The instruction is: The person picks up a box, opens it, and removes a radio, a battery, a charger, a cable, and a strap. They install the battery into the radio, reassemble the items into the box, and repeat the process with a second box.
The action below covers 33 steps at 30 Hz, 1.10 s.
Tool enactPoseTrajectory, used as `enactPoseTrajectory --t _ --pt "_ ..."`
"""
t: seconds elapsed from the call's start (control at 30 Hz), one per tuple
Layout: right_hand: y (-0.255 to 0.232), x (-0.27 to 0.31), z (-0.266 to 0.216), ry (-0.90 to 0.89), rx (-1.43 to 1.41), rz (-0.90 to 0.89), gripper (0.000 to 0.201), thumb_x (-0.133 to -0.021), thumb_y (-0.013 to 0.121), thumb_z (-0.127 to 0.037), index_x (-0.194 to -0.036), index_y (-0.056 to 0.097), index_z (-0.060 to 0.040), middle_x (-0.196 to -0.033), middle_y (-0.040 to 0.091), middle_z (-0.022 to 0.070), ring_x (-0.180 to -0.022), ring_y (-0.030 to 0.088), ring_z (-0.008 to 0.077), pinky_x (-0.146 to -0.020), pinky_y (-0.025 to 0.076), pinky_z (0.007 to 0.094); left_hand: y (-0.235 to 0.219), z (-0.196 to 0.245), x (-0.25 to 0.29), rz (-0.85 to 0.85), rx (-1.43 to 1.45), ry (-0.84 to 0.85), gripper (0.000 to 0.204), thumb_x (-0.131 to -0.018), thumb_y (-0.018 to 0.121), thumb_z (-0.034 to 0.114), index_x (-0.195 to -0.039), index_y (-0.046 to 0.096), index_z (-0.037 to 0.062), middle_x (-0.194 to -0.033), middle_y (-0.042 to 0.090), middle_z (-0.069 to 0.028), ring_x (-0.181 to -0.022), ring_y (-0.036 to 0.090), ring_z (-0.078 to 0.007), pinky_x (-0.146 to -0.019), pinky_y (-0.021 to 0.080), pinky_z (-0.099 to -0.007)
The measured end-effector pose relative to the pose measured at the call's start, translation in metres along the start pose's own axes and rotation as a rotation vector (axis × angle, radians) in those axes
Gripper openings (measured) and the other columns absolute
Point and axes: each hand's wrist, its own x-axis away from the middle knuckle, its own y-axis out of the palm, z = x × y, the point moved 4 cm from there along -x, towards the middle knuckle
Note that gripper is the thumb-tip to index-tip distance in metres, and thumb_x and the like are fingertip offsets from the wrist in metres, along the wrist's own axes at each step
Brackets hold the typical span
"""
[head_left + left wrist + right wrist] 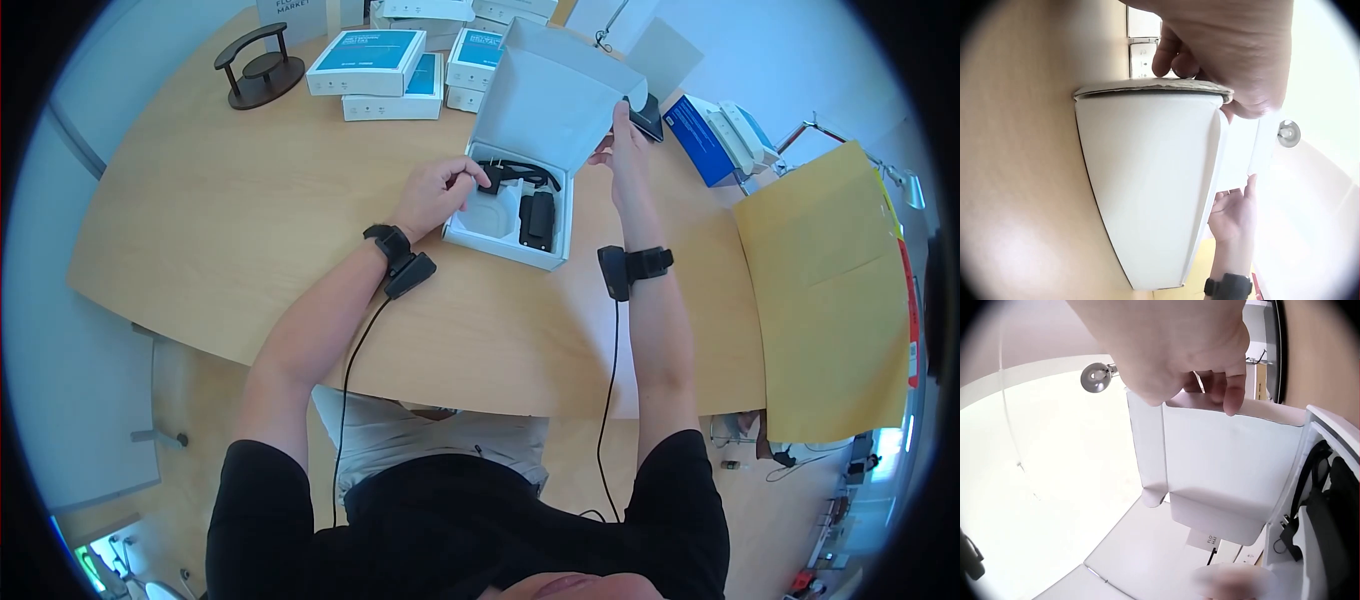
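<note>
A white box (505, 252) stands on the table with its lid (545, 95) raised. Inside lie a black adapter (490, 178), a coiled black cable (535, 172) and a black device (537, 220), beside an empty moulded recess. The left hand (440, 195) holds the box's left wall with curled fingers, a fingertip by the adapter. In the left wrist view this hand (1229, 50) is above the box's side (1147, 187), fingertips partly hidden. At the lid's right edge is the right hand (628, 155); in the right wrist view its fingers (1233, 400) hold the lid (1229, 456).
Behind the box are stacked white-and-blue boxes (368, 62) and, at the back left, a dark wooden stand (265, 80). A black flat object (648, 120) lies past the right hand. More boxes (715, 140) and a yellow panel (835, 290) stand at the right.
</note>
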Motion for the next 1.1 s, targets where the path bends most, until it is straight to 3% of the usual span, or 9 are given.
enactPoseTrajectory --t 0.13,0.33,0.43,0.53,0.63,0.83,0.93,1.03,1.1 --pt "0.007 0.006 0.019 -0.027 -0.028 -0.043 0.074 -0.108 0.042 -0.071 -0.109 0.07 -0.0024 -0.091 0.067 0.0058 -0.083 0.066 0.0152 -0.067 0.056 0.0312 0.0 -0.001 -0.001 -0.006 -0.035 -0.028 0.024 -0.1 0.054 0.011 -0.098 0.077 0.0048 -0.076 0.065 0.0012 -0.061 0.058 -0.0057 -0.057 0.048 -0.0248" --pt "0.011 0.021 0.032 -0.318 0.036 -0.067 0.075 -0.109 0.039 -0.07 -0.105 0.068 -0.0004 -0.089 0.067 0.0079 -0.083 0.069 0.0159 -0.067 0.057 0.0306 0.001 -0.001 -0.002 -0.011 -0.08 -0.031 0.023 -0.099 0.055 0.011 -0.095 0.077 0.006 -0.069 0.059 0.0037 -0.059 0.053 -0.0043 -0.055 0.046 -0.0238" --pt "0.002 0.009 0.04 -0.141 0.134 -0.051 0.074 -0.109 0.041 -0.068 -0.109 0.069 0.001 -0.086 0.068 0.0077 -0.076 0.069 0.0147 -0.062 0.056 0.029 0.002 -0.002 -0.003 0.004 -0.074 -0.021 0.023 -0.099 0.055 0.011 -0.094 0.077 0.0062 -0.067 0.058 0.0039 -0.058 0.052 -0.004 -0.055 0.046 -0.0235" --pt "0.003 -0.005 0.039 0.051 0.211 -0.006 0.069 -0.11 0.046 -0.062 -0.117 0.07 0.0032 -0.083 0.068 0.007 -0.069 0.067 0.0125 -0.057 0.056 0.0275 0.004 -0.002 -0.002 0.001 -0.07 -0.022 0.023 -0.099 0.055 0.01 -0.094 0.077 0.0062 -0.067 0.059 0.0034 -0.058 0.052 -0.004 -0.054 0.045 -0.0235" --pt "0.01 -0.017 0.054 0.083 0.153 -0.017 0.059 -0.11 0.057 -0.051 -0.127 0.069 0.0042 -0.093 0.07 0.0082 -0.069 0.066 0.0116 -0.062 0.058 0.0272 0.002 -0.002 -0.003 0.002 -0.076 0.002 0.023 -0.099 0.055 0.01 -0.094 0.077 0.006 -0.068 0.061 0.0026 -0.058 0.053 -0.004 -0.054 0.045 -0.0236" --pt "0.013 -0.014 0.072 -0.078 0.058 0.028 0.054 -0.104 0.071 -0.033 -0.137 0.061 0.0084 -0.104 0.073 0.0115 -0.071 0.067 0.0125 -0.061 0.057 0.0277 0.001 -0.004 -0.003 0.009 -0.107 0.011 0.023 -0.099 0.055 0.01 -0.093 0.077 0.0056 -0.068 0.062 0.002 -0.057 0.054 -0.0043 -0.053 0.045 -0.024" --pt "0.009 -0.005 0.051 -0.268 0.319 0.157 0.05 -0.103 0.072 -0.032 -0.132 0.065 0.0075 -0.105 0.074 0.012 -0.071 0.067 0.0139 -0.064 0.056 0.0292 0.001 -0.003 -0.004 0.007 -0.099 -0.004 0.023 -0.099 0.055 0.011 -0.092 0.076 0.0056 -0.067 0.061 0.0021 -0.057 0.054 -0.0044 -0.053 0.045 -0.0246" --pt "0.011 0.011 0.025 -0.318 0.444 0.136 0.044 -0.101 0.074 -0.033 -0.125 0.071 0.004 -0.103 0.076 0.0126 -0.076 0.068 0.0157 -0.069 0.055 0.0309 0.0 -0.001 -0.004 0.004 -0.116 -0.01 0.023 -0.099 0.055 0.012 -0.092 0.076 0.0056 -0.066 0.061 0.0021 -0.057 0.054 -0.0044 -0.053 0.045 -0.0247" --pt "0.019 0.017 0.018 -0.191 0.402 -0.046 0.04 -0.1 0.075 -0.033 -0.121 0.074 0.0016 -0.101 0.076 0.0119 -0.081 0.069 0.0161 -0.072 0.056 0.0316 0.0 -0.003 -0.004 0.017 -0.117 -0.01 0.022 -0.097 0.057 0.012 -0.092 0.077 0.0068 -0.064 0.06 0.0008 -0.055 0.053 -0.0064 -0.053 0.043 -0.0268"
